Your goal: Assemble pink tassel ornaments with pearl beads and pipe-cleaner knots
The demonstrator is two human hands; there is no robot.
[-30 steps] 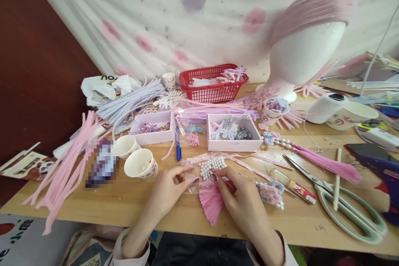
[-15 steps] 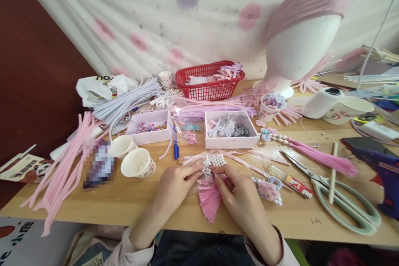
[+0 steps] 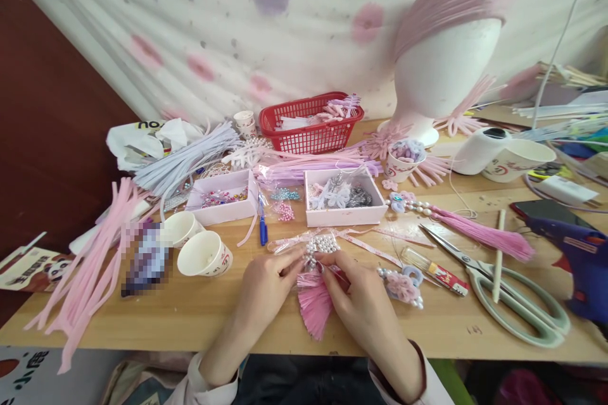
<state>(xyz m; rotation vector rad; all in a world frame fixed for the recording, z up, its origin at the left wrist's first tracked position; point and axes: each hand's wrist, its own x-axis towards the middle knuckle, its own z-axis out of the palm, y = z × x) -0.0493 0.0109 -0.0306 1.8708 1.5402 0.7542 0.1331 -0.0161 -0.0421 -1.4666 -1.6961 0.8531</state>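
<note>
A pink tassel (image 3: 315, 311) hangs fanned out toward the table's front edge, between my two hands. My left hand (image 3: 270, 281) is closed, thumb and fingertips pinched at the tassel's top from the left. From the right, my right hand (image 3: 356, 288) pinches the same spot, and a thin strand shows by its fingers. The exact grip is partly hidden by the fingers. White pearl beads (image 3: 325, 243) lie in a clear bag just beyond the fingertips. To the right of my right hand rests a pink and blue flower ornament (image 3: 403, 285) with pearls.
Scissors (image 3: 515, 297), a glue gun (image 3: 577, 253) and a finished tassel (image 3: 489, 232) lie at right. Two paper cups (image 3: 205, 254) stand left. Behind are white boxes (image 3: 346, 215) of parts, a red basket (image 3: 311, 133) and a white head form (image 3: 441, 69).
The whole view has shifted slightly, so things appear a little farther left. Both hands stay pinched at the tassel's top, with only small finger movement.
</note>
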